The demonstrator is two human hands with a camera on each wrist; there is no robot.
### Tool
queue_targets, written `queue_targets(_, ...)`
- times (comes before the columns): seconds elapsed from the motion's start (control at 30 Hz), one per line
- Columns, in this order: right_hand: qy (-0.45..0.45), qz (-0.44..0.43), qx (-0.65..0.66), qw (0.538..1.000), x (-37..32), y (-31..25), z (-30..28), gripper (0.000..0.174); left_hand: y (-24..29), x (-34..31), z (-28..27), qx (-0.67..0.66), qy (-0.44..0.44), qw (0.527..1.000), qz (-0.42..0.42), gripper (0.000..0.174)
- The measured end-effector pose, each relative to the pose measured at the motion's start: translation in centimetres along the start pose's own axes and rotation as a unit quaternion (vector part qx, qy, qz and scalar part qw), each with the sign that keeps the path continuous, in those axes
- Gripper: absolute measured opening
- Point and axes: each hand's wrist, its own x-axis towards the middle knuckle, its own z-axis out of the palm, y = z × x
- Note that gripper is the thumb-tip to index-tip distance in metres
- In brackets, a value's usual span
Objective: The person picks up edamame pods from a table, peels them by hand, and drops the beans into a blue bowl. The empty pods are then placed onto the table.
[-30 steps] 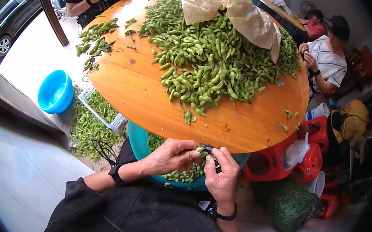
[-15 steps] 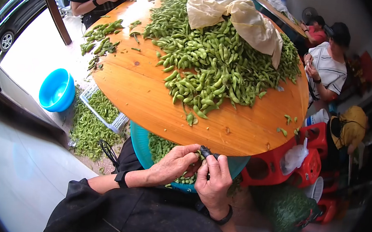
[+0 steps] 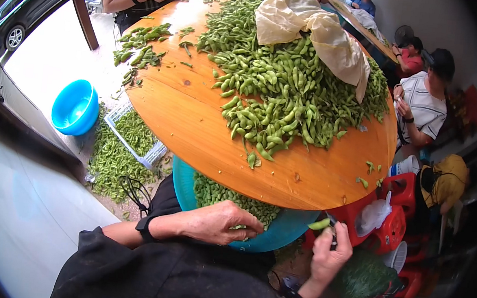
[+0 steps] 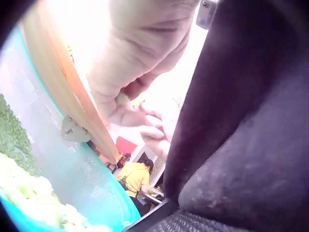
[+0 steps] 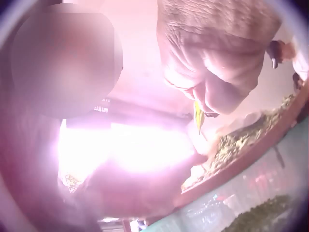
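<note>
Over the teal basin point(image 3: 183, 185) of shelled green beans point(image 3: 213, 193), my left hand point(image 3: 216, 222) has its fingers bent around something small and pale green. The left wrist view shows a pale green bean point(image 4: 122, 99) between the fingers of that hand point(image 4: 145, 48). Right of the basin, my right hand point(image 3: 332, 255) pinches a green pod point(image 3: 319, 224) and a small dark tool point(image 3: 332, 220). In the right wrist view the pod point(image 5: 198, 117) pokes out below the right hand point(image 5: 217, 58). The two hands are apart.
A wooden table point(image 3: 195, 121) carries a heap of pods point(image 3: 290, 96) and a cream cloth point(image 3: 287, 17). On the left are a blue basin point(image 3: 75, 107) and a white crate point(image 3: 153, 154) among pods. Red stools point(image 3: 390, 229) and a green sack point(image 3: 364, 281) stand right; people sit around.
My hands have separated: the left shifted down over the basin, and the right moved out to the right with the dark tool and a pod. The view has shifted slightly.
</note>
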Motion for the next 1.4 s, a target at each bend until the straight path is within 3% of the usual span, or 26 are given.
queue_targets(0.07,-0.098,0.003,-0.206,0.974,-0.1,2.1,-5.0,0.014,1.3,0.1,-1.6,0.046,0.101,0.994,0.019,0.023)
queue_targets(0.1,-0.108,0.026,-0.262,0.959,-0.2,2.0,-6.0,0.020,1.2,0.6,-2.3,0.139,0.180,0.971,0.071,0.023)
queue_targets(0.13,-0.118,0.049,-0.316,0.940,-0.3,1.7,-6.7,0.027,0.9,1.2,-2.8,0.214,0.254,0.941,0.061,0.021)
queue_targets(0.2,-0.088,0.029,-0.306,0.948,-0.4,2.3,-6.7,0.027,0.0,2.7,-4.1,0.308,0.307,0.901,0.017,0.021)
queue_targets(0.23,-0.078,0.022,-0.293,0.953,-0.2,1.9,-6.1,0.026,-0.5,3.3,-4.1,0.308,0.308,0.900,0.017,0.021)
queue_targets(0.3,-0.077,0.010,-0.267,0.960,0.2,1.2,-4.5,0.024,-1.4,4.5,-4.1,0.394,0.341,0.853,-0.016,0.021)
queue_targets(0.5,-0.116,-0.047,-0.192,0.973,1.0,-0.2,-0.2,0.019,-2.2,4.6,-4.0,0.416,0.349,0.834,-0.099,0.020)
queue_targets(0.6,-0.144,-0.046,-0.146,0.978,1.3,-1.5,1.6,0.018,-2.4,4.0,-4.6,0.422,0.348,0.835,-0.056,0.018)
queue_targets(0.67,-0.148,-0.063,-0.102,0.982,1.6,-2.2,3.1,0.018,-2.4,3.7,-5.2,0.411,0.348,0.842,-0.020,0.017)
queue_targets(0.77,-0.160,-0.026,-0.029,0.986,2.3,-2.6,5.5,0.019,-2.0,3.8,-5.2,0.228,0.413,0.880,0.052,0.013)
queue_targets(0.9,-0.157,0.077,0.178,0.968,3.0,-2.7,9.1,0.021,-0.2,3.8,-4.4,0.120,0.355,0.927,0.028,0.008)
queue_targets(0.93,-0.155,0.079,0.177,0.969,3.2,-3.1,9.3,0.021,0.0,3.7,-3.8,-0.014,0.332,0.943,-0.016,0.008)
queue_targets(0.97,-0.177,0.134,0.267,0.938,3.3,-3.6,9.4,0.022,0.0,3.7,-3.3,-0.148,0.302,0.940,-0.061,0.011)
queue_targets(1.0,-0.197,0.186,0.354,0.895,3.4,-3.9,9.5,0.024,0.0,3.7,-2.8,-0.148,0.300,0.940,-0.061,0.011)
queue_targets(1.07,-0.201,0.200,0.378,0.881,3.4,-4.0,9.4,0.029,-0.2,3.8,-1.9,-0.200,0.321,0.925,-0.041,0.015)
queue_targets(1.13,-0.213,0.232,0.407,0.857,3.4,-3.7,9.2,0.031,-0.7,3.8,-1.4,-0.157,0.343,0.926,-0.017,0.013)
queue_targets(1.2,-0.213,0.238,0.401,0.859,3.3,-3.8,9.1,0.031,-0.9,3.6,-1.2,-0.028,0.358,0.933,0.020,0.011)
queue_targets(1.27,-0.211,0.246,0.397,0.859,3.2,-3.7,9.1,0.032,-0.8,3.5,-0.8,-0.016,0.356,0.934,0.018,0.011)
queue_targets(1.33,-0.212,0.227,0.390,0.867,3.1,-3.6,9.3,0.029,-0.7,3.5,-0.4,-0.150,0.353,0.924,-0.001,0.010)
queue_targets(1.4,-0.208,0.216,0.392,0.870,2.9,-3.4,9.5,0.028,-0.4,3.5,-0.4,-0.184,0.340,0.922,-0.014,0.010)
